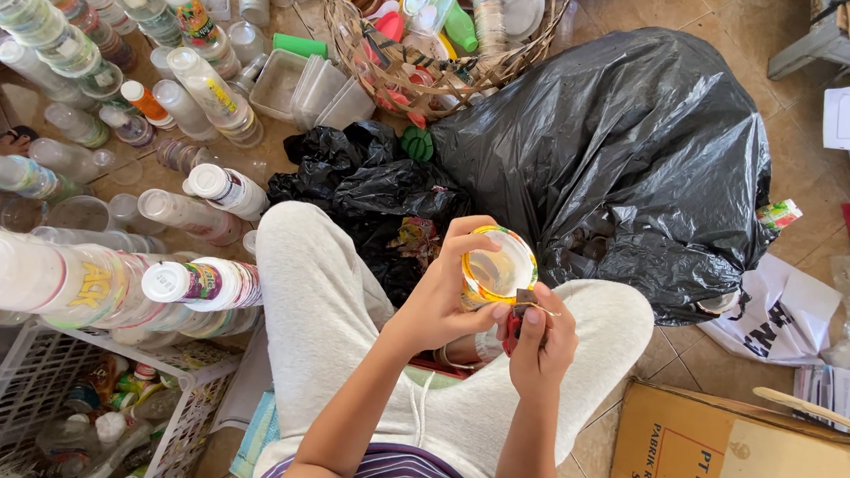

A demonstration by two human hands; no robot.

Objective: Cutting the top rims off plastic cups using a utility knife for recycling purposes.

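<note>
Sitting on the floor (pixel 736 32) here, plastic cup (pixel 498 268) held up over the lap. Left hand (pixel 446 298) has its grip wrapped around the cup's side, mouth tilted toward the camera. Right hand (pixel 539 344) is clenched on a small red-handled cutter (pixel 516 321), its tip touching the cup's yellow rim, so I'd guess the rim or seal is being trimmed and it's only partway.

Done pile looks big: long stacks of nested cups (pixel 103 285) lie to the left, above a white crate (pixel 39 393). Plenty left too, judging by the full black bag (pixel 633 153) and the wicker basket (pixel 433 79) ahead.

Room is tight. Knees box in both sides, the bag sits just beyond them, and a cardboard box (pixel 724 458) crowds the right elbow.
</note>
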